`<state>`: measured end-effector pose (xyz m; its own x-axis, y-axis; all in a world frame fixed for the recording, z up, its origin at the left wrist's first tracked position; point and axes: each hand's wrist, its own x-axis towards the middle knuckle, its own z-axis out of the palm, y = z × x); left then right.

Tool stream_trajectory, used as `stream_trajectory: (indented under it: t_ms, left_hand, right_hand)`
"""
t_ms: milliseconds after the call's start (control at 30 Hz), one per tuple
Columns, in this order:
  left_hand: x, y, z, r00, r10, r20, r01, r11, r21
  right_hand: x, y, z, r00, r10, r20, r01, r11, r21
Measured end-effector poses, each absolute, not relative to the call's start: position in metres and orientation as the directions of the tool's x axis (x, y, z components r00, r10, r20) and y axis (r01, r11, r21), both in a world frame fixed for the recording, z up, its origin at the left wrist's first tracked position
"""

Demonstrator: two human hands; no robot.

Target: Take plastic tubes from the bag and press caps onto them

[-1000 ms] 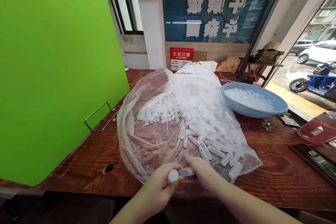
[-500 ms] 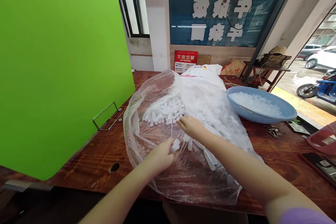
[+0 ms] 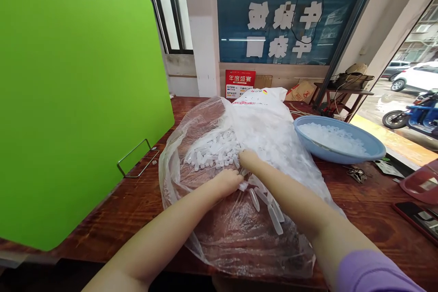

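A heap of small translucent white plastic tubes lies inside a clear plastic bag opened out over the table. At the heap's near right edge is my right hand, fingers curled down and mostly hidden. My left hand is just below and left of it, its closed fingers close to the right hand. Pale plastic pieces show under the left fingertips. Several longer pointed tubes lie loose on the bag below my right forearm. More tubes fill the bag's right part, under the white sack.
A blue basin holding white plastic pieces stands to the right. Keys, a phone and a pink container lie near the right edge. A large green panel with a wire stand rises on the left.
My left hand has moved right and slightly up, from apart to beside my right hand. The white clump it held is now mostly hidden. My right hand has shifted slightly right.
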<state>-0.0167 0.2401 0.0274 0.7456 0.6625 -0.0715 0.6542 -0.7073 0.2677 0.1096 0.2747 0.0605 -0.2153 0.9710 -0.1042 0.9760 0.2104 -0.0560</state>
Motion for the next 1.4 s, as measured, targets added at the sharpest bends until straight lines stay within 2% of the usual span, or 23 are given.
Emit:
stream_trajectory:
  t_ms: [200,300,400,467,533,600,733,800,900,1033,1133,1267,1400]
  left_hand:
    - [-0.045,0.197,0.038,0.683,0.73,-0.026,0.673,-0.616,0.41]
    - [-0.055,0.163,0.044,0.679,0.735,-0.01,0.638,-0.583,0.503]
    - [-0.054,0.131,0.047,0.629,0.775,0.064,0.482,-0.454,0.75]
    - [-0.051,0.115,0.047,0.56,0.827,0.05,0.295,-0.255,0.921]
    - [-0.048,0.103,0.045,0.525,0.851,-0.034,0.146,-0.05,0.988]
    - [-0.047,0.096,0.042,0.507,0.854,-0.118,0.069,0.096,0.993]
    - [-0.048,0.092,0.039,0.516,0.832,-0.206,-0.024,0.254,0.967]
    - [-0.049,0.091,0.04,0.534,0.812,-0.236,-0.054,0.311,0.949]
    - [-0.05,0.09,0.042,0.603,0.756,-0.255,-0.119,0.401,0.908]
    - [-0.051,0.092,0.045,0.747,0.609,-0.266,-0.155,0.549,0.821]
    - [-0.051,0.093,0.045,0.8,0.532,-0.277,-0.145,0.62,0.771]
    - [-0.05,0.093,0.044,0.796,0.541,-0.27,-0.184,0.642,0.745]
    - [-0.043,0.086,0.037,0.856,0.467,-0.221,-0.223,0.72,0.658]
  right_hand:
    - [0.13,0.226,0.074,-0.189,0.982,0.03,0.847,0.178,-0.501]
    - [0.13,0.175,0.073,-0.226,0.971,0.072,0.718,0.216,-0.662]
    - [0.124,0.128,0.065,-0.296,0.938,0.178,0.455,0.303,-0.837]
    - [0.122,0.108,0.059,-0.286,0.92,0.267,0.227,0.336,-0.914]
    - [0.123,0.095,0.054,-0.25,0.921,0.297,0.09,0.327,-0.941]
    - [0.125,0.089,0.05,-0.255,0.914,0.316,0.024,0.333,-0.943]
    - [0.13,0.083,0.046,-0.316,0.861,0.399,0.028,0.428,-0.903]
    - [0.132,0.081,0.045,-0.292,0.891,0.349,0.002,0.365,-0.931]
    - [0.133,0.079,0.043,-0.292,0.935,0.202,-0.172,0.156,-0.973]
    - [0.134,0.078,0.041,-0.402,0.904,0.142,-0.371,-0.019,-0.928]
    - [0.134,0.078,0.038,-0.41,0.906,0.105,-0.424,-0.087,-0.902]
    - [0.133,0.077,0.037,-0.375,0.925,0.057,-0.402,-0.106,-0.91]
    - [0.133,0.074,0.037,-0.41,0.91,0.06,-0.449,-0.145,-0.882]
